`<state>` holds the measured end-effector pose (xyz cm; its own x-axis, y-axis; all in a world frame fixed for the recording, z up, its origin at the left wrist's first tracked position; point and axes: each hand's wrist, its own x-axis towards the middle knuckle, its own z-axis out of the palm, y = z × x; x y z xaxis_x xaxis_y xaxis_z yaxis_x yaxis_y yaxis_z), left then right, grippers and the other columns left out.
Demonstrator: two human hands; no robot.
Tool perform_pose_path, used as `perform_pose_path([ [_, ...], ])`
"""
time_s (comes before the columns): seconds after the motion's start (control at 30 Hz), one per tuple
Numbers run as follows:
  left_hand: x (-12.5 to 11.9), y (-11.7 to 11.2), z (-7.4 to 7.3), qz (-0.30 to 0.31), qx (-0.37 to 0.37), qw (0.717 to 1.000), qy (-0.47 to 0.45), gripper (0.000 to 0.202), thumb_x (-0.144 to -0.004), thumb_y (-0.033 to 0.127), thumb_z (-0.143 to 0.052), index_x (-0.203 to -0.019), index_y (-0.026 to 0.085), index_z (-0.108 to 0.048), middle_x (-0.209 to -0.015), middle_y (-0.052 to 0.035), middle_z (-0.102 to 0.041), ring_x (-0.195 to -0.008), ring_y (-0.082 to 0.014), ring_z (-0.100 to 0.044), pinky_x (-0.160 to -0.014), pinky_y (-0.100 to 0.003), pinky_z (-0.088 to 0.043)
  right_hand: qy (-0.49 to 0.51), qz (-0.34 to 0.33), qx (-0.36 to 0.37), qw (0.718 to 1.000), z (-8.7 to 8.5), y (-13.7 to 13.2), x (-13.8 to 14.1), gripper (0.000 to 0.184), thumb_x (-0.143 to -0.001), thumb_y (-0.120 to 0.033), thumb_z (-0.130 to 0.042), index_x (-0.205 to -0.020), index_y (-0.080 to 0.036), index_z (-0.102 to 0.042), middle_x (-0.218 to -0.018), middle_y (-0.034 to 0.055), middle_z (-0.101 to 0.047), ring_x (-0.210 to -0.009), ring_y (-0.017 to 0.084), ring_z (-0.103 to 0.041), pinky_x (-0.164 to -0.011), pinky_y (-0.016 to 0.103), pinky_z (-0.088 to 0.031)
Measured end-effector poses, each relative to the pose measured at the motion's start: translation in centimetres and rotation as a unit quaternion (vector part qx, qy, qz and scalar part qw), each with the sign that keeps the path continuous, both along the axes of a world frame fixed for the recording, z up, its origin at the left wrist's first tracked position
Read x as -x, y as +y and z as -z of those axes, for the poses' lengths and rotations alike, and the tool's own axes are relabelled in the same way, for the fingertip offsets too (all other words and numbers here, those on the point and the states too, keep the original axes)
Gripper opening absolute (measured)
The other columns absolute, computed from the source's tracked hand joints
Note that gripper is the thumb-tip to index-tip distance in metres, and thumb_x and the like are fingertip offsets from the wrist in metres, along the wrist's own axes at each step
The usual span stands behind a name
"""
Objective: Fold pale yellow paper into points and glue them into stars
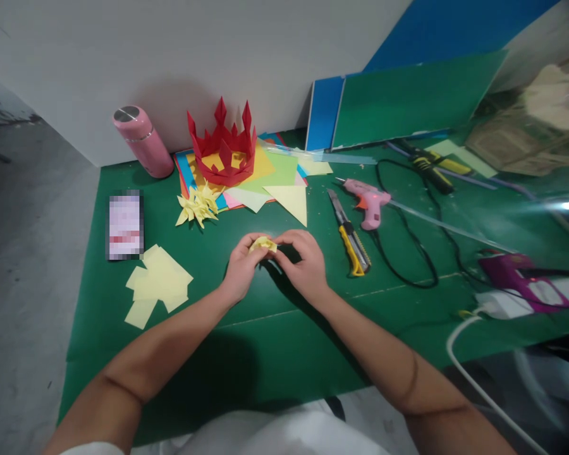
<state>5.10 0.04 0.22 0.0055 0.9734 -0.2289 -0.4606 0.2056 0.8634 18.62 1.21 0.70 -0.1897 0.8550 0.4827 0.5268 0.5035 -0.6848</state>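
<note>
Between my hands, above the green table, is a small folded piece of yellow paper. My left hand pinches its left side, thumb on top. The fingers of my right hand close on its right edge. Part of the paper is hidden by my fingertips. Beyond my left hand lies a pile of folded yellow paper pieces with pointed tips. Flat yellow paper squares are spread in an overlapping stack to the left of my left forearm.
A red paper crown stands on coloured sheets at the back. Left are a pink bottle and a phone. Rightward lie a utility knife, a pink glue gun with its cord, and a purple power strip.
</note>
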Motion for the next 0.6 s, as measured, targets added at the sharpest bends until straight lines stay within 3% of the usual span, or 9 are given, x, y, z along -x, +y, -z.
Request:
perform_pose_path([
  [0.3,-0.30,0.00,-0.71,-0.013,0.038,0.999,-0.005,0.021,-0.067,0.031,-0.069,-0.079,0.017,-0.060,-0.066,0.0040,-0.060,-0.058,-0.0062,-0.053,-0.061,-0.020,-0.043,0.004,-0.015,0.001,1.000,0.33,0.02,-0.10,0.003,-0.082,-0.025,-0.065,-0.084,-0.024,-0.064,-0.080,-0.0009,-0.067,-0.078,0.017,-0.059,-0.074,0.033,-0.045],
  [0.6,0.01,0.27,-0.77,-0.017,0.063,0.998,0.007,0.014,-0.058,0.018,-0.066,-0.070,0.016,-0.059,-0.059,0.0067,-0.056,-0.051,-0.0042,-0.049,-0.054,-0.018,-0.039,0.001,-0.031,-0.009,0.999,0.00,-0.18,-0.14,0.004,-0.082,-0.025,-0.065,-0.086,-0.025,-0.065,-0.082,-0.0002,-0.069,-0.080,0.017,-0.061,-0.076,0.034,-0.047],
])
